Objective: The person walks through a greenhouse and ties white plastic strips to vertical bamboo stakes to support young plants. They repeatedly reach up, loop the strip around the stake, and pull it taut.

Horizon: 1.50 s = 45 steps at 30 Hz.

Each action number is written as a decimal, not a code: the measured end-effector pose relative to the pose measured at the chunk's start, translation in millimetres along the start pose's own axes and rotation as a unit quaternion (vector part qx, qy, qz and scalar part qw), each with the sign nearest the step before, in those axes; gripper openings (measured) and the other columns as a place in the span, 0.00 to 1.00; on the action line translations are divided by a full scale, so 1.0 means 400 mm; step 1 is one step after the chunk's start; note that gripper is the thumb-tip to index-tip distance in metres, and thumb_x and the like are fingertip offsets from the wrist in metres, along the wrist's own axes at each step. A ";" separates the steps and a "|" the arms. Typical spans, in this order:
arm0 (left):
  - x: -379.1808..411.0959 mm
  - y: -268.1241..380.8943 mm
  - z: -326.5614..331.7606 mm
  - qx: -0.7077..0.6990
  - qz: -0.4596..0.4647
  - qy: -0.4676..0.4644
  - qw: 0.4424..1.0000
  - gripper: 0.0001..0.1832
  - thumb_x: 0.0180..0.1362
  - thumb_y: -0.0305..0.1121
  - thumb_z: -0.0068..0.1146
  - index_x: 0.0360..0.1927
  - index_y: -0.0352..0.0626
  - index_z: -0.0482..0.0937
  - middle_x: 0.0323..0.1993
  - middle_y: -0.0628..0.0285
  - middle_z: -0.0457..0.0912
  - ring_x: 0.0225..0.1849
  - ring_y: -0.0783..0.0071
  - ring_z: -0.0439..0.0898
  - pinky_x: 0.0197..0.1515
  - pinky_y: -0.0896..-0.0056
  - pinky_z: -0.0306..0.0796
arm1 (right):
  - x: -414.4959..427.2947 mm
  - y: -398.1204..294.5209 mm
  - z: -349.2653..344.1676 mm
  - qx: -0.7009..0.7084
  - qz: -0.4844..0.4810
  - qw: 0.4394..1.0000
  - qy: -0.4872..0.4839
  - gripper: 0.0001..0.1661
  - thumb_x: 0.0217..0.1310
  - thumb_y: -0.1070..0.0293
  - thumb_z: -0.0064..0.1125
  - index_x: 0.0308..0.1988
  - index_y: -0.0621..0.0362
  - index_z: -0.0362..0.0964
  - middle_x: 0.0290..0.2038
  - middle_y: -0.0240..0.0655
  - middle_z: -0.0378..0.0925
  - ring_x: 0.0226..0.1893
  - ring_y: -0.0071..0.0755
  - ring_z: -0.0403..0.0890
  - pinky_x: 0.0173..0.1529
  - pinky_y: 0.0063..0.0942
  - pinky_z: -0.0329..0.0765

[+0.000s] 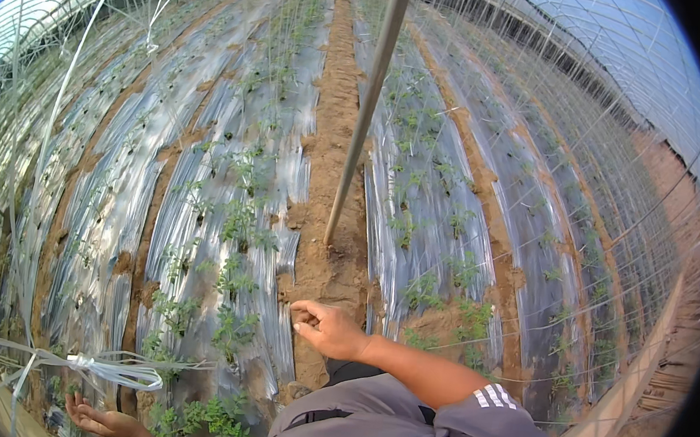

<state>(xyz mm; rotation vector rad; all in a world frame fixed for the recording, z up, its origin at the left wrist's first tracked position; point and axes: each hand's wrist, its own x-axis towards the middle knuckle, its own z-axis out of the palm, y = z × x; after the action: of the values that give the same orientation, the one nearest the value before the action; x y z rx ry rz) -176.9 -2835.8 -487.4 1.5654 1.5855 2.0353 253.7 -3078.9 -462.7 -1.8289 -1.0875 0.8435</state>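
Note:
My right hand (330,331) is in front of my body over the dirt path, its fingers curled and nothing visible between them. At the lower left my left hand (101,419) is palm up with its fingers apart, holding nothing. Just above it a bundle of white plastic twine (113,371) is knotted on strands running sideways. Leafy green seedlings (217,419) grow right of my left hand. Beds covered with silvery plastic mulch film (230,206) lie on both sides of the path.
A metal pole (364,111) stands in the dirt path (338,89) ahead. Many thin strings hang over the plant rows. Arched greenhouse framing (606,34) curves overhead. A pale board-like edge (617,419) runs along the lower right.

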 end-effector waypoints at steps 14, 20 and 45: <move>-0.617 0.002 0.302 0.195 0.031 -0.828 0.525 0.25 0.71 0.43 0.53 0.61 0.33 0.76 0.56 0.38 0.80 0.60 0.48 0.78 0.61 0.59 0.71 | -0.659 0.807 0.003 -0.098 0.500 0.860 0.035 0.31 0.61 0.64 0.54 0.64 0.55 0.69 0.57 0.54 0.78 0.57 0.57 0.79 0.58 0.50 0.76; -0.580 -0.117 0.704 0.244 0.290 -0.769 0.515 0.21 0.69 0.42 0.54 0.52 0.32 0.80 0.48 0.39 0.82 0.48 0.53 0.80 0.47 0.62 0.75 | -0.743 0.813 -0.014 0.079 0.493 0.821 0.278 0.32 0.63 0.63 0.54 0.65 0.60 0.66 0.57 0.56 0.77 0.57 0.62 0.78 0.59 0.52 0.74; -1.442 0.630 1.116 -0.029 0.405 -0.879 0.249 0.26 0.70 0.44 0.51 0.59 0.29 0.75 0.55 0.42 0.79 0.57 0.47 0.76 0.63 0.50 0.67 | -1.734 0.373 0.349 0.050 0.521 -0.010 0.852 0.47 0.54 0.53 0.71 0.65 0.71 0.65 0.58 0.60 0.76 0.60 0.57 0.77 0.64 0.40 0.73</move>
<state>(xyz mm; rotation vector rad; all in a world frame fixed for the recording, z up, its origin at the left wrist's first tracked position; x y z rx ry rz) 542.2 -3022.2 -696.5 2.5777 -0.4236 -0.6861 -90.0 -3706.9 -565.7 -1.3315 2.0749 -1.0639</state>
